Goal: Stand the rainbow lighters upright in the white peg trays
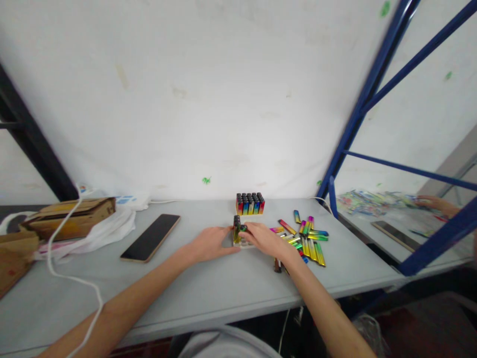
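Right hand (263, 237) pinches a rainbow-coloured lighter (237, 229) over a small tray (244, 243); left hand (212, 243) rests open alongside.

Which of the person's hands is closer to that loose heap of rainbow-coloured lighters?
The right hand. It lies right beside the heap of lighters, its wrist at the heap's edge. The left hand is farther off, on the other side of the small tray between the hands.

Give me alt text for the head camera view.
Both hands, left and right, meet at a small tray of lighters on a grey table, beside a loose pile of rainbow lighters, a full tray and a phone.
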Tool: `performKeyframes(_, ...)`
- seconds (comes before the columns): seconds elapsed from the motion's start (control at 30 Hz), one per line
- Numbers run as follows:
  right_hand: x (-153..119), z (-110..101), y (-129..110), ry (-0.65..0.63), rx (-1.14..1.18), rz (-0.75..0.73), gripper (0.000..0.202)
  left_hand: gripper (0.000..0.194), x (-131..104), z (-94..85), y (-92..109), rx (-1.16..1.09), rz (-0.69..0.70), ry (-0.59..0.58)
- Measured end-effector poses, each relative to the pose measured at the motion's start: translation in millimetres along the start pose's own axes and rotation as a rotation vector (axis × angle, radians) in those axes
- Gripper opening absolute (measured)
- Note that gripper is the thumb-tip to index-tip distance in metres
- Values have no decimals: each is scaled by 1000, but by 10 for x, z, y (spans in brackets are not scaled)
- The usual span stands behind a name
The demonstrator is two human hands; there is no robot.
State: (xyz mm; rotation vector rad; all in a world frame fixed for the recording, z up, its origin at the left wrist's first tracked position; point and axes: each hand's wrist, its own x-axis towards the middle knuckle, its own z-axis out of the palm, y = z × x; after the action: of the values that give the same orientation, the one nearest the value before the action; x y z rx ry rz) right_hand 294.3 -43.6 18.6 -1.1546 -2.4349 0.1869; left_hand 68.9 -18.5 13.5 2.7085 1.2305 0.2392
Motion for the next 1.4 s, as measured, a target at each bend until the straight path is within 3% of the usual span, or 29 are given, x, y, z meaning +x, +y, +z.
performKeyframes(0.2, -40, 62, -112, 29, -215, 90, 28, 65, 1, 6, -6, 1, -3, 10)
performKeyframes(0.33, -32, -8, -83, 6, -102, 41, 34, 66, 1, 13, -13, 15, -10, 6)
performKeyframes(0.5, -147, -411, 253, 103, 82, 85, 35, 72, 4, 18, -20, 12, -25, -2)
performKeyframes(0.6, -301, -577, 572, 53, 91, 142, 22, 73, 7, 22, -30, 2, -25, -1)
performKeyframes(0.67, -394, -583, 748, 50, 79, 184, 14, 73, 7, 20, -34, 7, -12, -1)
performKeyframes(0.8, -447, -455, 887, 33, 116, 210, 20, 73, 6, 1, -25, 9, -9, -11)
performKeyframes(0.97, -377, -395, 863, -13, 54, 182, 15, 73, 12, 3, -21, 20, -13, -17)
performKeyframes(1.1, -367, -462, 815, 115, 82, 250, 16, 74, 18, 21, -31, 27, -9, -14)
performKeyframes(1.27, -286, -487, 540, 153, 570, 265, 25, 73, 13, 8, -18, 31, -8, -17)
performKeyframes(1.4, -131, -387, 210, 164, 962, 295, 35, 73, 8, -2, -1, 21, -5, -15)
